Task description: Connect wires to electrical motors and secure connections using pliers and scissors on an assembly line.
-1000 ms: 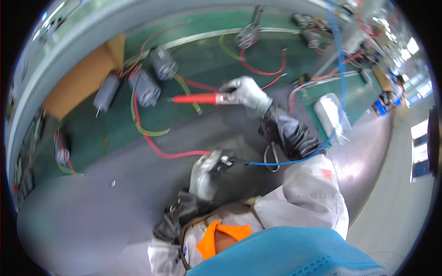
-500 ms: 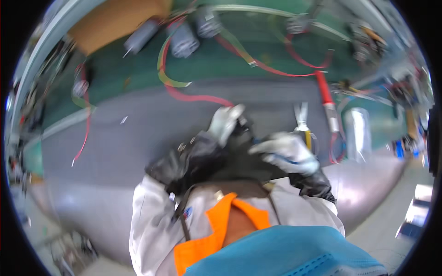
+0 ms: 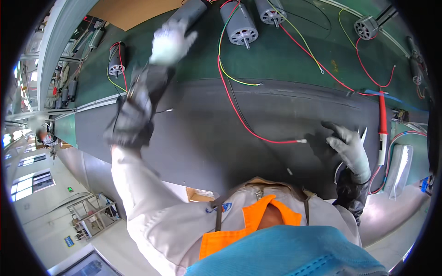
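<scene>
My left hand [image 3: 169,46], in a white glove, reaches to the far left with thumb and fingers apart. Its fingertips overlap the lower end of a grey cylindrical motor [image 3: 191,13]; whether they touch it I cannot tell. My right hand [image 3: 351,151], in a grey-white glove, hovers low over the dark mat [image 3: 202,138] at the right, fingers apart and nothing visible between them. Beside and partly under it lies a cutting tool with pointed metal blades [image 3: 364,136]. A red wire [image 3: 258,136] with a metal terminal ends left of my right hand.
More motors stand along the back: one at the centre [image 3: 239,27], others at right [image 3: 366,28] and left [image 3: 116,62], trailing coloured wires. A red-and-white pen-shaped tool [image 3: 382,124] and a clear plastic package [image 3: 398,170] lie at the right. Brown cardboard [image 3: 131,11] sits at the back left.
My left hand has let go of the red wire's end and swung far left to the motor. My right hand has opened and moved right beside the cutting tool. The view has shifted.
</scene>
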